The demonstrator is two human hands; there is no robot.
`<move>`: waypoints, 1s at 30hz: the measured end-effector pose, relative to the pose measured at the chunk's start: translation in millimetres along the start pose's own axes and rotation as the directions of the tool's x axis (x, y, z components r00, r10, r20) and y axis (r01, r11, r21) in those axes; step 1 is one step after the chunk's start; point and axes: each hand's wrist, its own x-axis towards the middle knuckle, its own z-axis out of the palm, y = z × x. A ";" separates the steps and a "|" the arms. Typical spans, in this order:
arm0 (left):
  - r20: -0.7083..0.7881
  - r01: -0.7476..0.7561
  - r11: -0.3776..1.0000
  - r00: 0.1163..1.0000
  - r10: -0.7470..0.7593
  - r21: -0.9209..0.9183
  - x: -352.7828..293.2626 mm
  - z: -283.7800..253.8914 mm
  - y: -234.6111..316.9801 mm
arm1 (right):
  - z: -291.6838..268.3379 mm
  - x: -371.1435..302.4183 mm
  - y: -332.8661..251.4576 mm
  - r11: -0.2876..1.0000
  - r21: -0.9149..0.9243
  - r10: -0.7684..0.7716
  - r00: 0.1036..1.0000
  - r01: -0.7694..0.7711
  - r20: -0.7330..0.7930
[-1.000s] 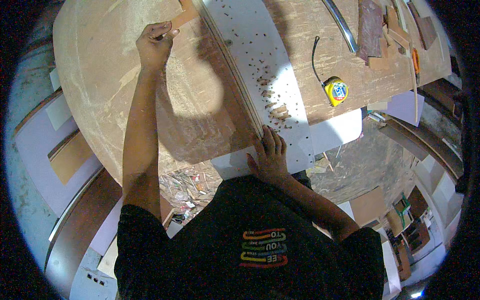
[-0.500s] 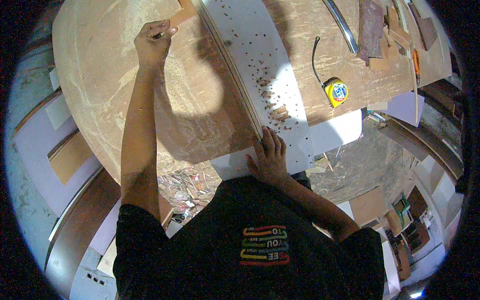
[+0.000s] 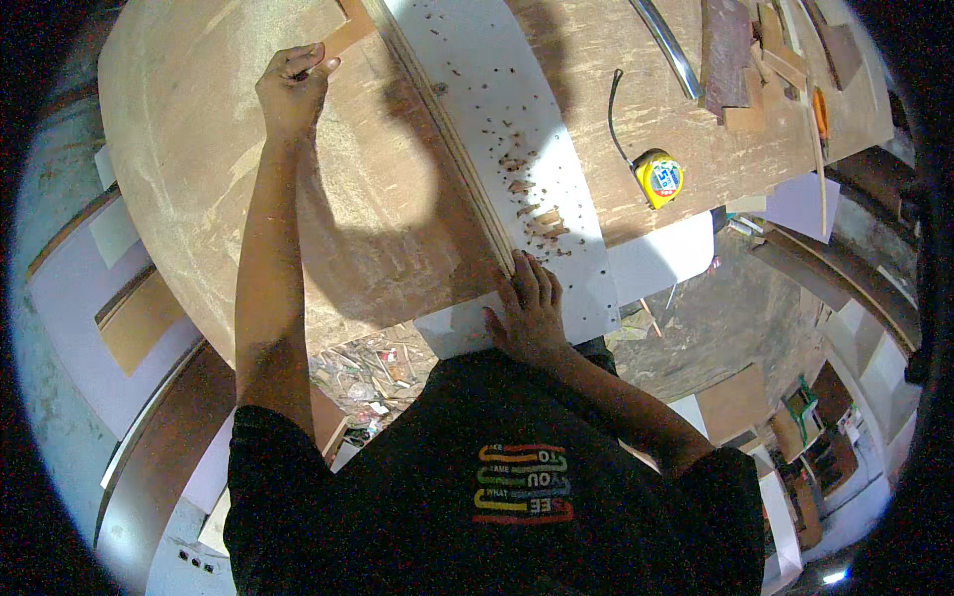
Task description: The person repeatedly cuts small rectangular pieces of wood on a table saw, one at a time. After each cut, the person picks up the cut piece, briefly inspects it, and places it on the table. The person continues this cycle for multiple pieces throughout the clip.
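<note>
The white board (image 3: 507, 149) is long and flat, its layered edge showing tan, its face strewn with brown wood chips; it lies diagonally across the plywood workbench (image 3: 199, 199), overhanging the near edge. The right hand (image 3: 527, 313) presses flat, fingers spread, on that overhanging end. The left hand (image 3: 291, 91) is closed around a small dark tool near the far edge. A yellow tape measure (image 3: 661, 177) sits beyond the board's right side.

labels: round blue-and-white label on the yellow tape measure (image 3: 660, 177) | place: worktop (image 3: 199, 179) near right edge | packages, signs, screens: none seen
</note>
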 end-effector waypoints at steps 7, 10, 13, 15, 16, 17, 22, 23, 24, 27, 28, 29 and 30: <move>0.024 0.026 0.998 0.999 -0.028 0.065 3.1 -2.5 -1.9 | -0.4 0.8 -0.6 1.000 0.002 0.004 1.000 -0.004 0.004; 0.023 0.004 0.999 1.000 -0.005 0.034 4.2 -4.4 0.3 | -1.8 0.5 -0.2 1.000 0.026 0.014 1.000 -0.015 0.026; 0.078 0.099 0.995 0.992 -0.099 0.007 7.4 -7.3 2.1 | -2.2 0.3 -0.1 0.999 0.021 0.025 0.999 -0.026 0.046; 0.102 0.042 0.998 0.994 -0.046 0.035 7.9 -9.9 2.5 | -2.0 0.5 -0.4 0.999 0.031 0.018 1.000 -0.019 0.025; 0.101 0.033 0.998 0.994 -0.038 0.055 7.1 -11.0 2.5 | -2.0 0.5 -0.6 0.999 0.035 0.017 1.000 -0.017 0.023; 0.112 0.069 0.997 0.991 -0.072 0.031 5.2 -11.2 2.3 | -2.1 0.6 -0.8 0.999 0.034 0.016 1.000 -0.016 0.018; 0.106 0.036 0.998 0.994 -0.031 -0.042 -12.1 -9.7 4.5 | -4.8 1.1 -2.2 0.998 0.047 0.030 0.999 -0.031 0.039; 0.111 0.031 0.998 0.994 -0.026 -0.049 -16.7 -9.2 6.2 | -5.7 1.2 -2.7 0.999 0.044 0.029 0.999 -0.031 0.035; 0.106 0.052 0.998 0.993 -0.047 -0.044 -22.3 -8.1 8.2 | -6.3 1.5 -3.0 0.999 0.040 0.028 0.999 -0.030 0.030; 0.113 0.045 0.998 0.993 -0.042 -0.031 -35.6 -9.1 16.6 | -8.3 2.6 -4.5 0.999 0.036 0.036 0.999 -0.037 0.035; 0.121 0.058 0.998 0.991 -0.059 0.006 -43.9 -9.2 19.9 | -9.0 3.0 -4.8 0.999 0.029 0.038 0.998 -0.039 0.043; 0.128 0.071 0.997 0.989 -0.076 0.043 -49.0 -9.9 22.7 | -9.5 3.5 -5.2 0.999 0.034 0.040 0.999 -0.041 0.037; 0.146 0.034 0.999 0.989 -0.028 -0.042 -53.4 -10.8 24.9 | -10.1 3.6 -5.5 0.999 0.033 0.040 0.999 -0.041 0.035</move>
